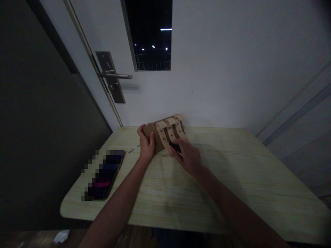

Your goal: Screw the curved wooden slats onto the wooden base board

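My left hand (147,146) is closed around the left end of a brown board (160,147), thumb across its face. The board is tilted, with its far edge close to the door. Three pale, curved wooden hooks (162,131) sit side by side on it, with dark screw spots visible. In my right hand (190,156) is a screwdriver (175,146) with a black handle. Its tip meets a dark spot on the leftmost hook. My right fingers partly cover the lower ends of the hooks.
A phone (111,175) lies at the left of the light wooden table (165,193). Near my left wrist is a thin metal rod (133,150). Behind the table stands a white door (207,69) with a metal handle (117,75) and a dark window (152,34).
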{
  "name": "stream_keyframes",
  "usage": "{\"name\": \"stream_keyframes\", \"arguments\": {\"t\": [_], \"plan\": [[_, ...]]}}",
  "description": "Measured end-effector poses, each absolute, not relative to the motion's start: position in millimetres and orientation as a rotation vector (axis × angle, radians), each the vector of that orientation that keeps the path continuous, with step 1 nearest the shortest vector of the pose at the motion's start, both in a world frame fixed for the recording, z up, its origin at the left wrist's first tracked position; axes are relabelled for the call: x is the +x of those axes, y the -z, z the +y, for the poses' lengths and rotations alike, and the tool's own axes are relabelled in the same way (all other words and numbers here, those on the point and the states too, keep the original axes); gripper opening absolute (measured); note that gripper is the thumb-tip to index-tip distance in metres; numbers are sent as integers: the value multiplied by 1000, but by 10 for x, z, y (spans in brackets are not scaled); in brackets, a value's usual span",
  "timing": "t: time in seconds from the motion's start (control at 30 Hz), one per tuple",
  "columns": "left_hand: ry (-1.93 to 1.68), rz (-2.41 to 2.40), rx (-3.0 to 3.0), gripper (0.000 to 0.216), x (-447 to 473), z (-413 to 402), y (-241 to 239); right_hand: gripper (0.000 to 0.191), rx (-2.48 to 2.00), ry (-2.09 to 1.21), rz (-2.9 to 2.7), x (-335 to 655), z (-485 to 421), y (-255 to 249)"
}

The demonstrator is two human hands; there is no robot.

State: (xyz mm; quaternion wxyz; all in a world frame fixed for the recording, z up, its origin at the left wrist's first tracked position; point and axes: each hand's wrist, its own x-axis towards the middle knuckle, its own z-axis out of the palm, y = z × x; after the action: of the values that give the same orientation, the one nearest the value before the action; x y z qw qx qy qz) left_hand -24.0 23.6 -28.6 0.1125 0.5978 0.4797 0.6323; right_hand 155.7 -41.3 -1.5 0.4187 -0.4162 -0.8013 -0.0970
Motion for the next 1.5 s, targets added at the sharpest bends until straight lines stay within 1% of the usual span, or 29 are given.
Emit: {"name": "stream_keyframes", "arguments": {"t": [0.17, 0.27, 0.53, 0.77, 0.93, 1.07, 1.2, 1.37, 1.5], "plan": [[-1877, 1397, 1769, 52, -242, 239, 297, 15, -995, 237, -2005, 1561, -431, 14], [-1895, 1384, 1798, 52, -246, 238, 301, 14, -1049, 246, -1983, 1588, -411, 21], [-1904, 1353, 1856, 55, -252, 269, 319, 38, -1442, 324, -1975, 1609, -441, -15], [-1922, 1304, 1891, 58, -253, 315, 353, 34, -1413, 183, -2013, 1544, -474, -17], [-1904, 1244, 1908, 68, -271, 355, 394, 28, -1254, 22, -2068, 1612, -453, -47], [-1915, 1203, 1931, 78, -297, 415, 440, 25, -1292, -19, -2108, 1689, -414, -73], [-1920, 1197, 1962, 78, -319, 433, 436, 28, -1329, 6, -2163, 1765, -358, -66], [-1907, 1201, 2010, 78, -318, 376, 372, 40, -1507, 139, -2050, 1791, -337, -66], [-1888, 1234, 1981, 81, -298, 347, 352, 43, -1651, 186, -1991, 1759, -350, -78]]}}
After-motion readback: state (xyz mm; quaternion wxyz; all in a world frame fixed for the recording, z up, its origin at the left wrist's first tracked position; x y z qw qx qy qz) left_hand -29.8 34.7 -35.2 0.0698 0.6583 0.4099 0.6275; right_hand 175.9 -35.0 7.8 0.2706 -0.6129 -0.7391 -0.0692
